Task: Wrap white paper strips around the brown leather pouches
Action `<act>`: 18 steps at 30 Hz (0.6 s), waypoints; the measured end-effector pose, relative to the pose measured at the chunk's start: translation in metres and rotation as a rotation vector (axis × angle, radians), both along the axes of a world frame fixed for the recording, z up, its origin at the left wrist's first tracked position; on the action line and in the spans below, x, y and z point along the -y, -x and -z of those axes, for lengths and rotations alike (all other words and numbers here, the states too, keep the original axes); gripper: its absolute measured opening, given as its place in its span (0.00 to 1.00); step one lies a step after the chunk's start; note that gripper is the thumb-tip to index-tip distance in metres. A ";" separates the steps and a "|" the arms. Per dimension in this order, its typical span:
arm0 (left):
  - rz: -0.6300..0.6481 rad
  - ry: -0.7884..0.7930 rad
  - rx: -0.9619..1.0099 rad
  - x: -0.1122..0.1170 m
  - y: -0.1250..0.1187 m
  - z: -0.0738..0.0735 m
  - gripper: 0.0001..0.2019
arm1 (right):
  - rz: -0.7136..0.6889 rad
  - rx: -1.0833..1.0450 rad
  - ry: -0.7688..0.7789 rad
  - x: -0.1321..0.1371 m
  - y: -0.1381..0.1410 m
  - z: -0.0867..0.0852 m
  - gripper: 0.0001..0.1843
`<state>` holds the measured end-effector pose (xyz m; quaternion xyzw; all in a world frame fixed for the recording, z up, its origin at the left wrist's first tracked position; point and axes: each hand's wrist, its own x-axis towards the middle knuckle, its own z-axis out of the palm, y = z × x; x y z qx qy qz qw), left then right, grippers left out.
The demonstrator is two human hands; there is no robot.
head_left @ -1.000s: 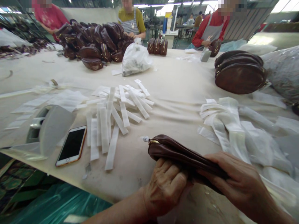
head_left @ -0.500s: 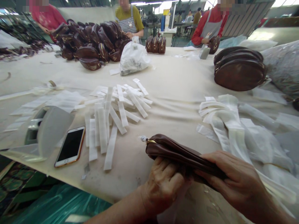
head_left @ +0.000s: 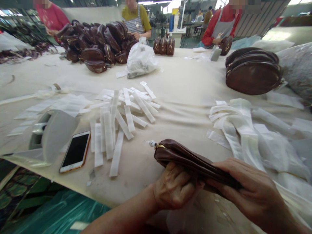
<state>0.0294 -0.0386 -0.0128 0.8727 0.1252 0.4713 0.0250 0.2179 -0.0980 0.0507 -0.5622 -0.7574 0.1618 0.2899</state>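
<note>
Near the front edge of our cloth-covered counter (head_left: 185, 81) we hold the brown pouch (head_left: 185, 156) edge-up, zip end pointing left. Our right hand (head_left: 253, 191) has its fingers clamped over the pouch's right end; our left hand (head_left: 175, 188) has its fingers curled shut on its lower seam. We judge a slack pinch could let it flop over, its zip pull (head_left: 158, 146) catching the white strips (head_left: 122, 123) nearby

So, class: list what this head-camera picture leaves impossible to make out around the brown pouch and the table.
Head view:
brown pouch: its underside and right end, covered by the left hand and right hand.
phone: screen dark, nothing readable.
white bag: contents blurred, too far.
</note>
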 end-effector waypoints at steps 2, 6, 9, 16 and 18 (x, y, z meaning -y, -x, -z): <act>0.017 -0.017 0.006 -0.003 -0.001 0.000 0.10 | 0.010 -0.025 -0.006 0.000 0.000 0.001 0.05; 0.059 -0.023 -0.011 -0.007 0.000 0.000 0.11 | 0.051 -0.071 -0.018 0.000 0.001 0.005 0.05; 0.042 -0.021 -0.052 -0.003 0.007 -0.002 0.06 | 0.055 -0.043 -0.051 -0.001 0.001 0.006 0.06; -0.174 0.077 -0.091 0.029 0.027 -0.011 0.17 | 0.105 0.010 -0.097 0.000 0.001 0.007 0.05; -0.219 0.162 -0.157 0.036 0.025 -0.013 0.19 | 0.101 0.031 -0.102 0.000 0.000 0.008 0.05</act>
